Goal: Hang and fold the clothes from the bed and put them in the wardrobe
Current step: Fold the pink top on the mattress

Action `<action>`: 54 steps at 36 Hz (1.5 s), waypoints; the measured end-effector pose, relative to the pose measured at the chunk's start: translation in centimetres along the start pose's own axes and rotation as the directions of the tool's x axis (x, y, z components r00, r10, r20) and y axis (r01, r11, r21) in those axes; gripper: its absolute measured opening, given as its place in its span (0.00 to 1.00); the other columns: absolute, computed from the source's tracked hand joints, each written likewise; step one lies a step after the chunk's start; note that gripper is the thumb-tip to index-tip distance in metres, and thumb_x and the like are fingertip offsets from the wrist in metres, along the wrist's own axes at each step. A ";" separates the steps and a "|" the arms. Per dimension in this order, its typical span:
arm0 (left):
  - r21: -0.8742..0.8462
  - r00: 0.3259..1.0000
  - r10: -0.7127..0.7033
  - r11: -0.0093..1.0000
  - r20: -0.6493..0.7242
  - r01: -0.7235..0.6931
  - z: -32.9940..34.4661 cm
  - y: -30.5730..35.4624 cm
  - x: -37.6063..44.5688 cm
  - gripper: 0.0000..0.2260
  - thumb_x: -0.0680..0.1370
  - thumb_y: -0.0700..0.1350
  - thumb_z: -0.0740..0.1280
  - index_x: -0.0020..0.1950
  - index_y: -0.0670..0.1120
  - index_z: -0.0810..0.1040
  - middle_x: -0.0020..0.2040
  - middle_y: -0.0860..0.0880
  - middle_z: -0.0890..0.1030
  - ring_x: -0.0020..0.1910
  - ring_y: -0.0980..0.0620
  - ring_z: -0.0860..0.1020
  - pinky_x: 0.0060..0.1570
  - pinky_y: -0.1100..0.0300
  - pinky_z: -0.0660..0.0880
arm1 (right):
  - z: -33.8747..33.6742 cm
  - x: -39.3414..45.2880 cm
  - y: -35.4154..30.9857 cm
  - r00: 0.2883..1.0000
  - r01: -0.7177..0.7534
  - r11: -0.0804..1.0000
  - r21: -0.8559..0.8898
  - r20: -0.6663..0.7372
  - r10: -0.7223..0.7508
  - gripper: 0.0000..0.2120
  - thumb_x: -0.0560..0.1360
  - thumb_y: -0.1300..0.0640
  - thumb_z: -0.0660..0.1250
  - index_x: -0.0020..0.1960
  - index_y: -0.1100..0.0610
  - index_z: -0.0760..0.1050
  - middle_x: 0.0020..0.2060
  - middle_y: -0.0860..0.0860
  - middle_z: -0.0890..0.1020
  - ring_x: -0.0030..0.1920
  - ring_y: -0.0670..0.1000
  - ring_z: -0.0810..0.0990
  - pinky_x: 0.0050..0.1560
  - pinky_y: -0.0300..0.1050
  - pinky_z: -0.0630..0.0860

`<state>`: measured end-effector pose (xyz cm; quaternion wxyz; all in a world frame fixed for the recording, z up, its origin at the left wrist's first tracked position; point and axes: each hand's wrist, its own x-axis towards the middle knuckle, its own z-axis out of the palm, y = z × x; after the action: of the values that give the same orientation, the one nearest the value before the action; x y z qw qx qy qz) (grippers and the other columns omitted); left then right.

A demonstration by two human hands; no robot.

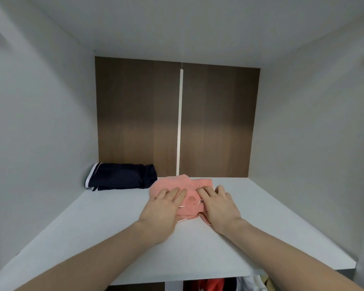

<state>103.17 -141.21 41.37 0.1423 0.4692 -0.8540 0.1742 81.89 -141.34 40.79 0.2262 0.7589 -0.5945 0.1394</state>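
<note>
A folded pink cloth (178, 186) lies on the white shelf (105, 217) inside the wardrobe, near the middle and a bit toward the back. It has thin white edging and a small round button on top.

Both hands lie flat on it. The left hand (163, 208) presses on the left side of the pink cloth with straight fingers. The right hand (220, 205) presses on the right side — its fingers are straight too, laid side by side. Neither hand curls around anything.

Just beside the pink cloth, to the left and further back, sits a folded dark blue cloth (122, 176) with white stripes on its end. The two seem to touch at one corner.

Behind them stands the brown back wall (219, 122) of the wardrobe, with a thin white strip (180, 122) running up its middle. Below the shelf's front edge, bits of red and white clothes (214, 284) peek out.
</note>
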 end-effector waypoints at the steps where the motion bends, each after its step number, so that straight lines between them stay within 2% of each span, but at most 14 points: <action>1: -0.012 1.000 -0.005 1.000 0.011 0.005 0.5 -0.3 0.6 0.33 0.84 0.49 0.59 0.83 0.52 0.43 0.83 0.52 0.51 0.79 0.46 0.56 0.71 0.50 0.64 | 0.2 0.4 0.2 1.000 -0.009 1.000 0.001 0.011 0.009 0.31 0.70 0.45 0.73 0.70 0.48 0.68 0.61 0.47 0.77 0.51 0.58 0.74 0.43 0.52 0.74; 5: -0.113 0.993 -0.002 0.993 0.117 0.015 3.0 -2.1 3.2 0.36 0.83 0.48 0.59 0.83 0.53 0.38 0.83 0.52 0.44 0.82 0.45 0.46 0.79 0.48 0.54 | 1.2 1.9 0.8 0.996 -0.076 0.997 -0.004 0.044 0.077 0.34 0.72 0.43 0.71 0.75 0.48 0.66 0.64 0.49 0.77 0.53 0.59 0.74 0.44 0.52 0.73; 10: -0.212 0.997 -0.008 0.977 0.081 0.025 4.7 -3.1 6.1 0.35 0.81 0.47 0.60 0.83 0.51 0.45 0.82 0.52 0.49 0.81 0.48 0.47 0.80 0.50 0.50 | 2.7 4.3 1.6 0.996 -0.083 0.996 0.029 0.018 0.082 0.32 0.73 0.43 0.71 0.74 0.47 0.66 0.64 0.48 0.76 0.55 0.59 0.73 0.47 0.53 0.73; 15: -0.318 0.998 -0.029 0.948 -0.052 0.011 6.8 -4.7 7.8 0.32 0.78 0.42 0.61 0.81 0.52 0.56 0.78 0.55 0.59 0.79 0.52 0.55 0.79 0.55 0.54 | 4.6 6.6 2.6 0.998 -0.066 0.997 -0.029 -0.014 0.065 0.34 0.53 0.39 0.82 0.57 0.46 0.79 0.44 0.47 0.80 0.40 0.54 0.76 0.29 0.48 0.71; 20: -0.398 0.989 -0.097 0.916 -0.110 0.046 7.7 -5.9 9.4 0.31 0.76 0.40 0.62 0.79 0.55 0.61 0.75 0.58 0.63 0.76 0.56 0.58 0.74 0.63 0.55 | 5.8 9.2 3.6 1.000 -0.002 0.997 0.080 0.007 0.002 0.31 0.74 0.42 0.70 0.73 0.48 0.66 0.62 0.51 0.73 0.58 0.58 0.72 0.49 0.53 0.75; 25: -0.446 0.951 -0.251 0.883 -0.180 0.148 8.8 -6.0 10.9 0.31 0.73 0.37 0.63 0.74 0.57 0.67 0.71 0.61 0.68 0.72 0.57 0.63 0.76 0.54 0.57 | 6.9 12.0 4.1 0.999 0.040 0.990 0.136 0.015 -0.042 0.31 0.75 0.42 0.68 0.75 0.48 0.64 0.63 0.53 0.71 0.58 0.60 0.71 0.53 0.54 0.74; 27: -0.404 0.941 -0.286 0.894 -0.182 0.194 9.1 -6.2 11.5 0.31 0.73 0.37 0.63 0.74 0.58 0.67 0.71 0.60 0.68 0.74 0.56 0.62 0.78 0.49 0.53 | 7.9 13.1 4.1 0.998 0.064 0.988 0.139 -0.002 -0.064 0.31 0.73 0.42 0.69 0.73 0.48 0.66 0.62 0.53 0.73 0.56 0.60 0.72 0.51 0.54 0.74; 31: -0.371 0.920 -0.354 0.888 -0.168 0.273 9.4 -6.4 12.1 0.33 0.73 0.38 0.62 0.77 0.59 0.63 0.76 0.60 0.63 0.78 0.55 0.56 0.79 0.51 0.42 | 9.2 14.5 4.2 0.997 0.073 0.989 0.129 -0.029 -0.070 0.33 0.62 0.40 0.77 0.65 0.47 0.74 0.52 0.50 0.78 0.45 0.56 0.76 0.37 0.50 0.76; 34: -0.361 0.920 -0.374 0.879 -0.117 0.311 10.0 -6.8 12.3 0.35 0.74 0.39 0.62 0.79 0.59 0.58 0.79 0.58 0.57 0.79 0.54 0.51 0.79 0.49 0.41 | 9.8 15.2 4.3 0.993 0.111 0.978 0.174 -0.051 -0.104 0.33 0.67 0.41 0.74 0.70 0.47 0.70 0.58 0.51 0.76 0.50 0.58 0.74 0.46 0.53 0.76; 36: -0.374 0.924 -0.373 0.871 -0.083 0.318 10.6 -7.2 12.6 0.36 0.73 0.40 0.61 0.80 0.59 0.56 0.80 0.57 0.54 0.80 0.51 0.50 0.80 0.48 0.45 | 10.0 15.7 4.5 0.992 0.125 0.973 0.195 -0.043 -0.119 0.33 0.72 0.42 0.69 0.74 0.47 0.65 0.63 0.52 0.72 0.56 0.59 0.72 0.54 0.54 0.74; 40: -0.379 0.929 -0.358 0.875 -0.092 0.300 10.9 -7.5 12.7 0.36 0.72 0.42 0.59 0.79 0.58 0.57 0.80 0.55 0.55 0.80 0.50 0.52 0.78 0.50 0.51 | 10.4 15.5 4.7 0.996 0.093 0.960 0.266 -0.031 -0.088 0.34 0.73 0.40 0.67 0.76 0.47 0.64 0.67 0.51 0.71 0.57 0.58 0.71 0.57 0.53 0.73; 44: -0.388 0.925 -0.363 0.873 -0.112 0.295 10.5 -7.1 12.5 0.36 0.72 0.39 0.61 0.79 0.57 0.59 0.80 0.55 0.56 0.79 0.51 0.53 0.78 0.51 0.51 | 10.8 14.3 5.1 1.000 0.002 0.879 0.478 0.011 -0.009 0.35 0.74 0.40 0.55 0.80 0.45 0.56 0.75 0.44 0.62 0.66 0.54 0.63 0.69 0.50 0.63; 47: -0.384 0.919 -0.374 0.872 -0.122 0.304 10.3 -6.9 12.4 0.35 0.72 0.39 0.61 0.78 0.57 0.60 0.80 0.53 0.56 0.79 0.50 0.52 0.79 0.50 0.50 | 10.1 13.6 5.1 0.999 -0.003 0.850 0.526 0.032 -0.016 0.40 0.70 0.37 0.48 0.80 0.46 0.54 0.77 0.42 0.58 0.70 0.51 0.59 0.72 0.48 0.59; 54: -0.346 0.910 -0.389 0.881 -0.144 0.322 9.4 -5.9 11.9 0.33 0.74 0.51 0.59 0.80 0.55 0.59 0.82 0.51 0.51 0.81 0.48 0.46 0.80 0.45 0.45 | 8.5 11.8 4.5 0.996 -0.050 0.863 0.503 0.083 0.009 0.46 0.65 0.32 0.42 0.82 0.45 0.49 0.80 0.41 0.51 0.76 0.49 0.54 0.73 0.48 0.57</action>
<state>101.31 -157.14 38.69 0.3340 0.5688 -0.7496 0.0548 80.05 -156.44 39.95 -0.0057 0.7873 -0.5573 0.2638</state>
